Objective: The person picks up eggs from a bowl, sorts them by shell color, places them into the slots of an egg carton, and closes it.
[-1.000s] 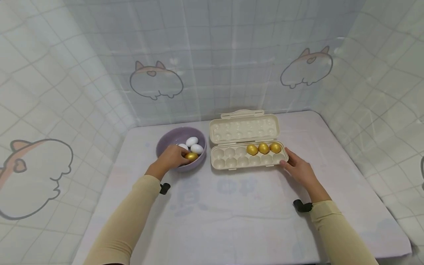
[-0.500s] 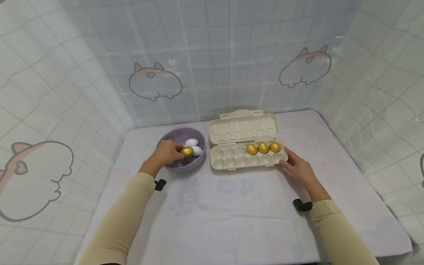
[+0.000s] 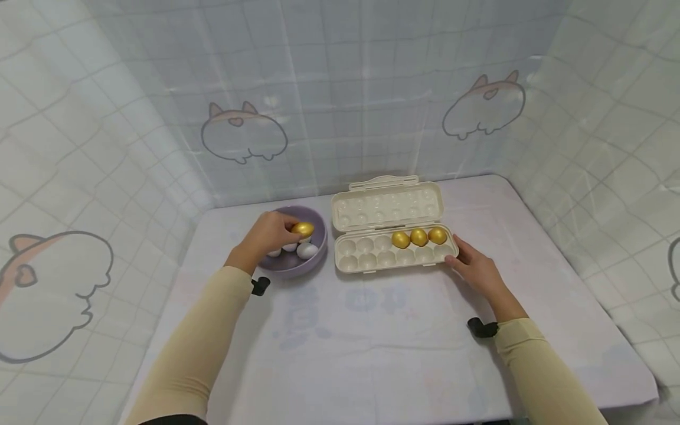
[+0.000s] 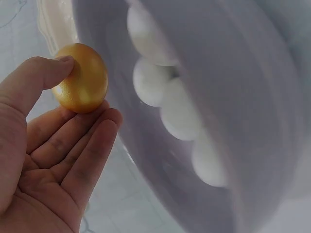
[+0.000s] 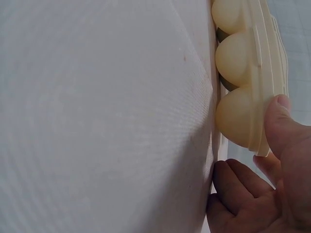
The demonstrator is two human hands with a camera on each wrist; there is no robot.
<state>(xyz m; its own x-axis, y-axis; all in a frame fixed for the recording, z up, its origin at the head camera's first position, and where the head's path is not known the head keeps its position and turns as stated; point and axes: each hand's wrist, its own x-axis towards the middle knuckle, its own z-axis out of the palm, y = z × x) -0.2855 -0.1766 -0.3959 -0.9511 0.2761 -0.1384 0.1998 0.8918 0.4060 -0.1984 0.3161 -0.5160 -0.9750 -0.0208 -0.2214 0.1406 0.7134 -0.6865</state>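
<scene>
1. Here, the left hand pinches a gold egg between the thumb and the fingertips, so the fingers are only as wide apart as the egg itself.
2. That egg is in the air over the purple bowl; the left wrist view shows it apart from the eggs below, with the thumb pressed to one side and the fingertips on the other.
3. Inside the bowl lie four white eggs, crowded close together.
4. Just beside the bowl, on the person's right, stands a cream egg carton with two rows of cups. Its lid is folded open away from the person.
5. Three more gold eggs sit in the carton, side by side in the far row, in the three cups nearest the right hand.
6. The right hand holds the carton's right end: the thumb rests on the rim at the near corner and the index finger lies round the end, while the other fingers bend loosely beneath, close to the table.
7. Bowl and carton both stand on a table with a pale cloth, near the tiled-pattern curtain behind.
</scene>
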